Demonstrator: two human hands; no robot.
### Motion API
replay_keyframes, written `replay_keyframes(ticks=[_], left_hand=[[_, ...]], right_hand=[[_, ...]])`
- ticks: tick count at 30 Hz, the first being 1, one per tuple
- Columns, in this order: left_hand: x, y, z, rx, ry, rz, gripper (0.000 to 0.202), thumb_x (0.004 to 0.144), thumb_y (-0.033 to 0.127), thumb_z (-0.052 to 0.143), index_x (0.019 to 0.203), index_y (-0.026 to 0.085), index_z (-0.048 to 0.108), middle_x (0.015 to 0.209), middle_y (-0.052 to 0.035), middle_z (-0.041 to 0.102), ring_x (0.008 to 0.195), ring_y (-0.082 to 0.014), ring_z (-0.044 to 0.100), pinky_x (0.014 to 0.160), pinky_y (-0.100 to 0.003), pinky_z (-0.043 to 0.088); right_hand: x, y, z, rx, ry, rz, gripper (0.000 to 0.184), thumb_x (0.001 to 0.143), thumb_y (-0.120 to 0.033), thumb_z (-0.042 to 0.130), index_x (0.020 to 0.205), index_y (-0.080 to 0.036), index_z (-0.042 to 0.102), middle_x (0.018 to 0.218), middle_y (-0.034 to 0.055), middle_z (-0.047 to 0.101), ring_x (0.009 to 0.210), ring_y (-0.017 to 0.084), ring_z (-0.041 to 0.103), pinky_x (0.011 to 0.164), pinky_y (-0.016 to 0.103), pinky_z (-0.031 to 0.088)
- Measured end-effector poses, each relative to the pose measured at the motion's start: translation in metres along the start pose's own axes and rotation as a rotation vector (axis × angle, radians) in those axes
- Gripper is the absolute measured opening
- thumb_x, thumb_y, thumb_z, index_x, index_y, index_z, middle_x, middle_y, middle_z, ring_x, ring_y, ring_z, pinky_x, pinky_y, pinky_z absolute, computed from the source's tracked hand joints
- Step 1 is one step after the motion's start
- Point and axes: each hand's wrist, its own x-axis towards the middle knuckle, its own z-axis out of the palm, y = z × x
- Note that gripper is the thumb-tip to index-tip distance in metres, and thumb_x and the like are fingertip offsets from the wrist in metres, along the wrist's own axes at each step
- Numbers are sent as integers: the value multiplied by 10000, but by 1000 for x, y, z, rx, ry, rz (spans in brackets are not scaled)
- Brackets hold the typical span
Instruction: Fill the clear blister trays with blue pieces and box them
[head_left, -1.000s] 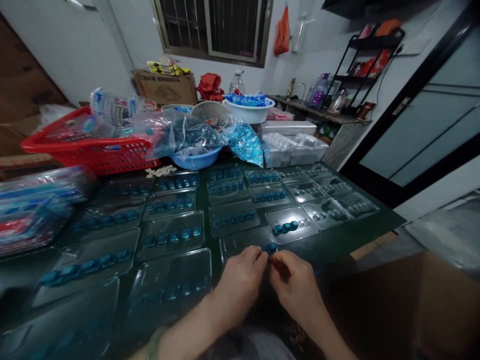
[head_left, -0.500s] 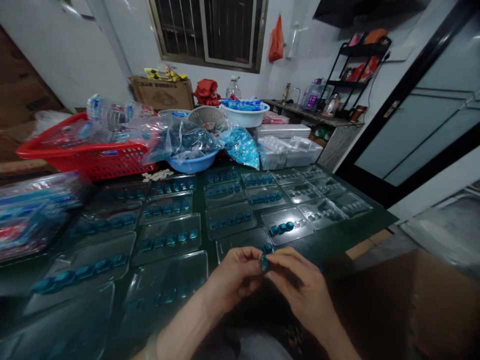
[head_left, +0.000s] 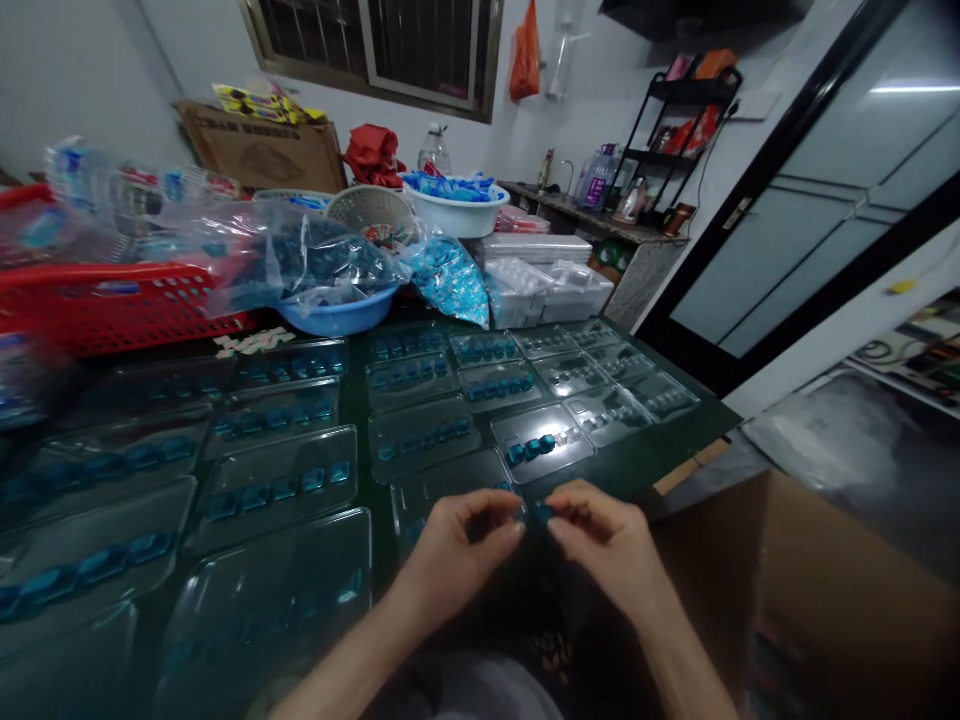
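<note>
Near the table's front edge, my right hand (head_left: 606,545) pinches a small teal piece (head_left: 541,512) between thumb and fingertips. To its left is my left hand (head_left: 457,550), thumb and fingers apart with nothing visible between them. Beyond the hands lies a clear plastic tray (head_left: 555,468) holding several glossy teal pieces (head_left: 532,448) at its left side; the moulded hollows at its right look unfilled. Another clear tray (head_left: 442,482) is partly hidden behind my left hand, with teal pieces showing near the fingers.
Rows of similar trays (head_left: 281,455) cover the dark green table (head_left: 637,455). Along the back are a red basket (head_left: 142,300), a blue basin (head_left: 337,315), a bag of teal bits (head_left: 450,280) and stacked clear trays (head_left: 544,290). A cardboard box (head_left: 825,590) stands at right.
My hands have drawn apart; the small teal piece, earlier between both hands' fingertips, is now at the right hand only. The camera view has turned to the right.
</note>
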Motion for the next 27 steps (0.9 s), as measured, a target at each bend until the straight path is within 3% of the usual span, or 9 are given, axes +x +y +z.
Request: replay_keyframes(ticks=[2,4,7,12,19,27], left_hand=[[2,-2,-4,-248,-35,-135,222,690,192,564,904,145,601,652,-8,539,548,-83,477,481,-190,352],[2,-3,-11,-489,-66,-203,230,662,99,539,881,138,596,749,-34,555,639,-107,523,510,-196,379],[-1,-1,-21,-656,-42,-219,279,596,-11,502,818,125,602,895,-64,555,853,-170,539,661,-234,422],[-7,2,-28,-628,-18,-223,147,707,82,523,837,110,585,908,-96,557,866,-201,551,698,-265,441],[-5,-3,-28,-577,-7,-235,164,772,243,500,835,102,555,813,-89,547,570,-126,533,381,-192,377],[-4,-4,-30,-643,45,-281,138,755,210,509,797,94,571,784,-78,536,600,-129,520,391,-189,352]], right_hand=[[20,18,-19,-225,137,-35,175,759,-269,513,897,-175,565,803,28,567,645,124,533,586,247,440],[43,37,-35,-476,228,-96,194,766,-283,493,881,-150,575,749,36,564,619,130,525,585,260,436],[73,60,-47,-614,214,-134,169,737,-256,509,824,-142,599,691,34,557,610,140,518,597,269,429],[93,73,-42,-730,147,-127,135,702,-212,517,785,-165,614,697,38,586,603,147,537,588,257,418],[101,71,-39,-886,114,-69,150,719,-224,506,781,-159,626,716,58,608,618,156,561,586,245,400],[100,73,-34,-977,106,-70,156,734,-249,499,679,-168,620,685,71,600,650,182,551,590,263,367]])
